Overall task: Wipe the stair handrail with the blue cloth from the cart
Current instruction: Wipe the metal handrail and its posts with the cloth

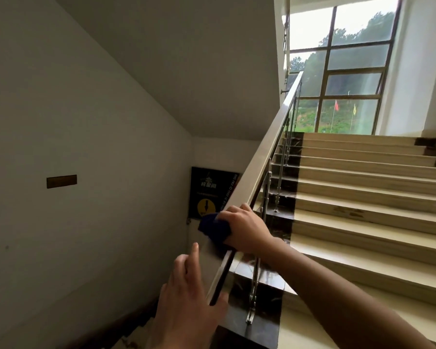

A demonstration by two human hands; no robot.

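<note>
head feed, single frame, read left to right. far left: a plain pale wall [86, 122] with a small brass plate [61, 181] fixed to it. on the end wall beyond, partly behind the rail, i see a dark poster [209, 190] with a yellow disc and a black down arrow (the lettering is too blurred for me to read). low centre: the left hand [186, 306] is raised beside the lower run of the handrail [263, 157]. its fingers are straight and loosely apart, forefinger pointing up, and it holds nothing. the thumb lies very near the rail's dark underside, but i cannot tell whether it touches. just above it, the blue cloth [213, 227] is bunched on top of the handrail, its left part sticking out past the rail's edge. the right hand [246, 229] lies over the cloth with fingers curled across the rail, clamping the cloth against the metal. its bare forearm comes in from the lower right. the handrail itself is a flat steel bar rising up and to the right, carried on slim steel posts [278, 190]. right of the rail, beige stairs [375, 197] with dark stone edging climb toward a large window [350, 71]. trees and two flags show outside.
</note>
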